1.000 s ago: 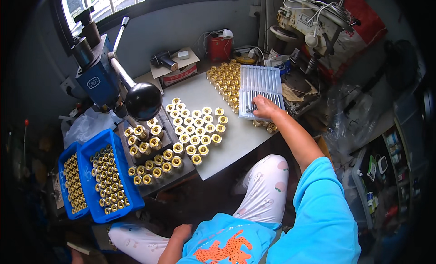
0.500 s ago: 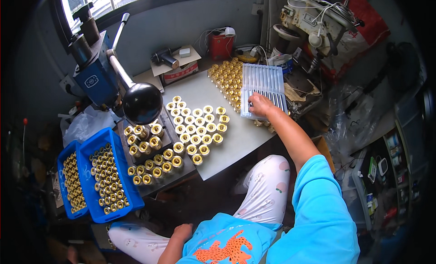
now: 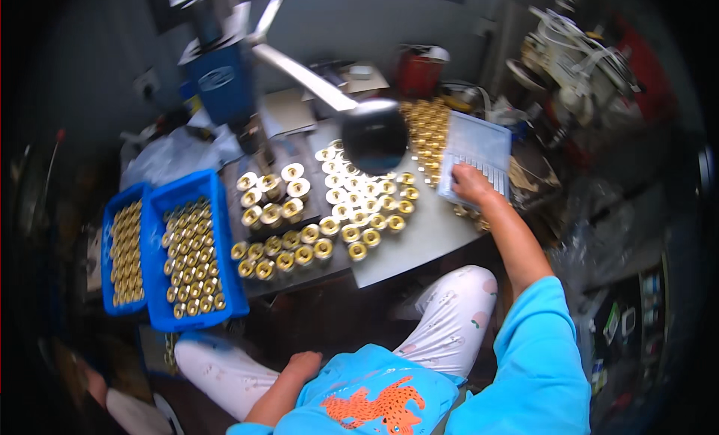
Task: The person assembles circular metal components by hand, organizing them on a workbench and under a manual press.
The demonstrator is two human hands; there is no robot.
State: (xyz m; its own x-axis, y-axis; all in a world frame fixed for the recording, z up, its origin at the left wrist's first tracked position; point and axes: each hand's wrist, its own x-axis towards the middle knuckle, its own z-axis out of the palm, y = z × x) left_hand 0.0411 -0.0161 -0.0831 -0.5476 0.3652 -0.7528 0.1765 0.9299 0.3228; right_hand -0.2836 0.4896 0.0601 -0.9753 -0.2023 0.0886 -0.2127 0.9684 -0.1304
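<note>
My right hand [image 3: 472,183] reaches over an opened clear plastic case [image 3: 481,129] that holds a row of slim rods. Its fingers are pinched together at the case's left part; what they hold is hidden and blurred. Under and beside the case stand many brass fittings [image 3: 428,132] in a dense group. My left hand [image 3: 305,364] lies closed near my lap, with nothing visible in it. More round metal fittings with brass centres [image 3: 371,237] stand in loose rows on the pale board [image 3: 412,251], far from the left hand.
A blue lever press [image 3: 219,79] stands at the back left; its arm's big black knob [image 3: 374,139] hangs above the fittings. Two blue bins [image 3: 196,182] of fittings sit at the left. Behind are a red box [image 3: 419,74] and cardboard [image 3: 288,111]. Machinery with white cables [image 3: 580,42] is at the right.
The view has turned left, so the bench scene sits farther right and the picture is blurred. My right hand stays at the case's left part; my left hand still rests low.
</note>
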